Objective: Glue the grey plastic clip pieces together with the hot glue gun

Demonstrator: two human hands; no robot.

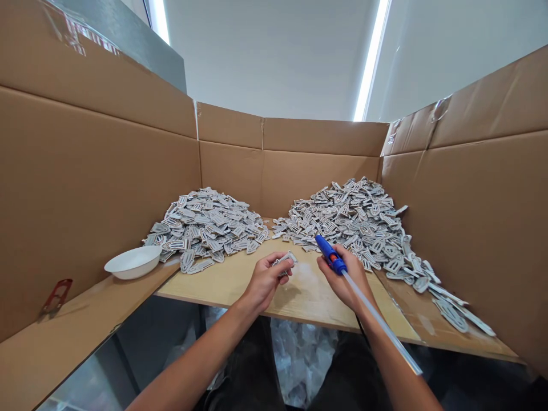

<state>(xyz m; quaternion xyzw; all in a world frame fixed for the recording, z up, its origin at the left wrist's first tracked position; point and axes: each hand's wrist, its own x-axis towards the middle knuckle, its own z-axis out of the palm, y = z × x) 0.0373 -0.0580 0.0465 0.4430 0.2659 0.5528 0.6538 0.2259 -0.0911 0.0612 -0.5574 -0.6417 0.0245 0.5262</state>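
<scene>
My left hand [266, 278] pinches a small grey-white slotted piece [287, 258] above the front of the wooden tabletop [205, 288]. Held in my right hand [346, 279] is a blue glue gun [330, 254] with an orange part on its side. Its nozzle end points up and away to the left, apart from the piece. A long translucent glue stick [381, 322] sticks out of its back and runs over my right forearm. The fingers under the gun are partly hidden.
Two heaps of similar slotted pieces lie at the back, a left heap [214, 222] and a larger right heap [355, 217]. A white bowl [133, 262] stands at left, near a red-handled tool [57, 297]. Cardboard walls [317, 171] enclose the table.
</scene>
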